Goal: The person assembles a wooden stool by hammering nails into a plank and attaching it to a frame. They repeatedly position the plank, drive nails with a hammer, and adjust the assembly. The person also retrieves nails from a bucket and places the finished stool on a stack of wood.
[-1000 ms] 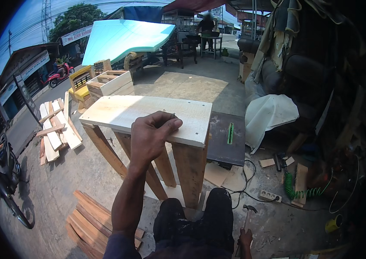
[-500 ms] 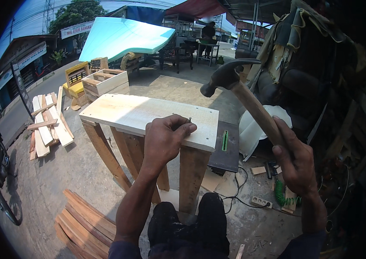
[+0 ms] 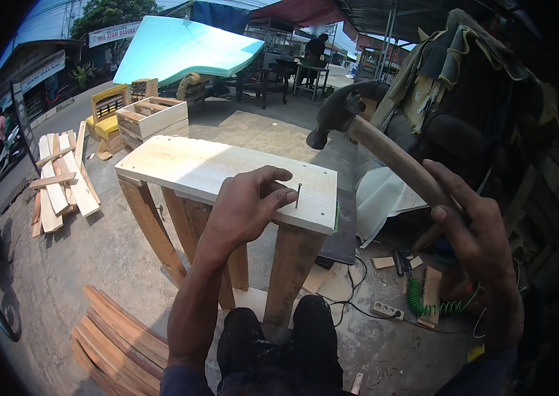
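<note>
A pale wooden board (image 3: 187, 168) forms the top of a small stool-like frame with brown legs (image 3: 292, 264). My left hand (image 3: 249, 204) rests on the board's near right part and pinches a nail (image 3: 298, 195) upright against the wood. My right hand (image 3: 474, 234) grips the wooden handle of a claw hammer (image 3: 340, 113), whose dark head is raised above and behind the nail, to its right.
Stacked planks (image 3: 118, 340) lie on the concrete at lower left, more boards (image 3: 62, 181) at far left. A wooden crate (image 3: 154, 119) and a turquoise foam slab (image 3: 187, 49) stand behind. A green coiled hose (image 3: 434, 307) and a power strip (image 3: 388, 309) lie at right.
My right hand came up from below with the hammer and now holds it raised over the board. My left hand has set the nail upright between its fingertips.
</note>
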Demonstrator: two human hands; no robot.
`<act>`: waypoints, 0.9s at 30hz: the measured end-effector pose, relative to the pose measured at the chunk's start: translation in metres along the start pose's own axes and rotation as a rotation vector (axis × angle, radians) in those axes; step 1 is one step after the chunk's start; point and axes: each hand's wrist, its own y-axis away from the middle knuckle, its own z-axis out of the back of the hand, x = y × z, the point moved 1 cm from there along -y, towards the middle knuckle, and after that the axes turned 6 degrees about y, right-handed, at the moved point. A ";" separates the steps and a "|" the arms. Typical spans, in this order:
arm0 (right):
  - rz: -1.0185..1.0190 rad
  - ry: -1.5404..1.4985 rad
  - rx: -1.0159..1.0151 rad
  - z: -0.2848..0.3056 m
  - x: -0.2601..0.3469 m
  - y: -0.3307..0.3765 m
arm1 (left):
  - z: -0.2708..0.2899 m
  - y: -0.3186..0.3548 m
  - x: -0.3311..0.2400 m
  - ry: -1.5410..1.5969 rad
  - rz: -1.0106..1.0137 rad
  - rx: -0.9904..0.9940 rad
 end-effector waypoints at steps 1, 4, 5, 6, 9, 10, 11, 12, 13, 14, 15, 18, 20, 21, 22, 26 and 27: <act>-0.010 -0.078 -0.151 0.015 0.004 -0.001 | 0.006 -0.007 0.002 -0.022 -0.055 -0.036; -0.120 -0.571 -0.660 0.017 0.023 -0.022 | 0.025 -0.025 0.024 -0.484 -0.111 -0.337; -0.090 -0.499 -0.522 0.006 0.015 -0.015 | 0.026 -0.023 0.030 -0.518 -0.039 -0.308; -0.048 -0.425 -0.389 -0.005 0.008 -0.010 | 0.027 -0.020 0.034 -0.552 0.033 -0.281; -0.026 0.294 0.171 -0.012 0.017 0.010 | 0.014 -0.019 0.034 -0.536 0.078 -0.241; -0.032 0.337 0.221 -0.003 0.026 0.006 | 0.014 -0.019 0.035 -0.554 0.064 -0.240; -0.023 0.377 0.273 0.001 0.033 0.001 | 0.019 -0.017 0.037 -0.565 0.068 -0.236; 0.019 0.245 -0.026 0.003 0.035 -0.004 | 0.024 -0.015 0.038 -0.576 0.073 -0.232; -0.132 0.064 -0.203 0.016 0.042 -0.009 | 0.031 -0.015 0.040 -0.574 0.074 -0.236; -0.125 -0.171 -0.491 0.030 0.033 -0.008 | 0.023 -0.017 0.039 -0.540 0.057 -0.236; -0.131 -0.419 -0.610 0.038 0.019 -0.007 | 0.014 -0.017 0.038 -0.506 0.042 -0.236; -0.301 -0.216 -0.289 -0.018 0.032 0.007 | 0.019 -0.015 0.044 -0.497 0.021 -0.272; -0.323 0.366 0.580 -0.030 0.048 0.012 | 0.021 -0.013 0.044 -0.504 -0.003 -0.281; -0.258 0.352 0.489 -0.017 0.043 0.006 | 0.021 -0.010 0.045 -0.507 -0.011 -0.281; -0.197 0.351 0.397 -0.002 0.036 0.000 | 0.018 -0.010 0.047 -0.496 -0.022 -0.284; -0.097 -0.534 -0.657 0.002 0.035 -0.017 | 0.016 -0.016 0.053 -0.504 -0.080 -0.344; -0.192 -0.532 -0.785 -0.028 0.039 -0.022 | 0.016 -0.015 0.057 -0.514 -0.077 -0.350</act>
